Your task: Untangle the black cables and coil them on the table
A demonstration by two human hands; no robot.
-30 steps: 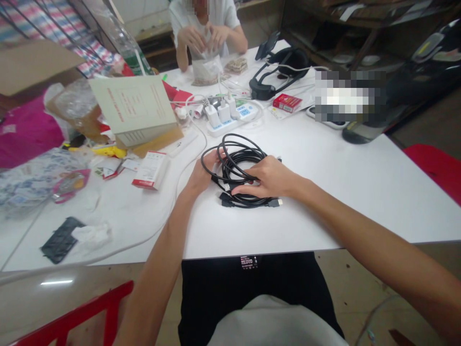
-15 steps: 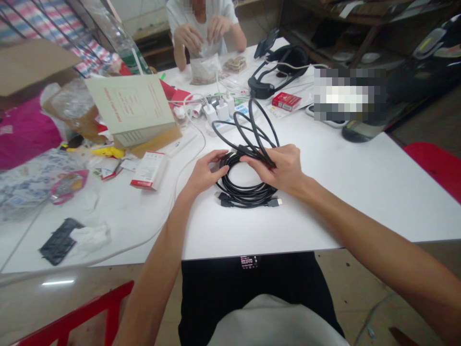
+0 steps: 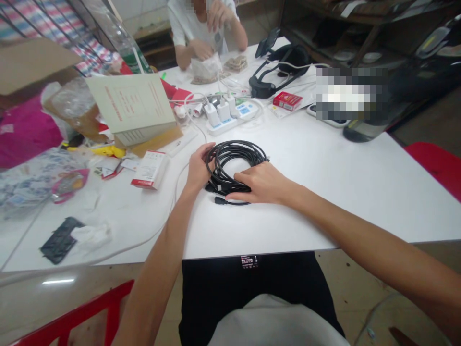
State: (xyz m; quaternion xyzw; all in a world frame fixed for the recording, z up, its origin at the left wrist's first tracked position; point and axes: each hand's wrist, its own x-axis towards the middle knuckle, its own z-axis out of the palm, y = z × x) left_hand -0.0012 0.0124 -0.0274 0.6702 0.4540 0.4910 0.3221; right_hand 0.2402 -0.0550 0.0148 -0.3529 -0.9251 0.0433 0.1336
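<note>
A black HDMI cable [image 3: 237, 145], wound in a round coil of several turns, rests on the white table [image 3: 324, 192] in front of me. My left hand [image 3: 199, 168] is closed around the coil's left side, with its fingers partly hidden by the strands. On the lower right, my right hand [image 3: 266, 183] grips the turns, its thumb lying along the cable near the front. One black plug [image 3: 220, 200] sticks out at the front left of the coil. Just above it, a second plug [image 3: 219, 188] lies against the turns.
Behind the coil stands a white power strip [image 3: 225, 127] with chargers. To the left are a red-and-white box [image 3: 149, 169], an open carton [image 3: 131, 103] and a white cable. A headset [image 3: 262, 89] and red box [image 3: 287, 100] lie further back. Across the table, a person handles a plastic bag [image 3: 206, 69].
The loose loops raised in my right hand have come down onto the coil. My right hand has moved down and left; my left hand has closed on the coil's side.
</note>
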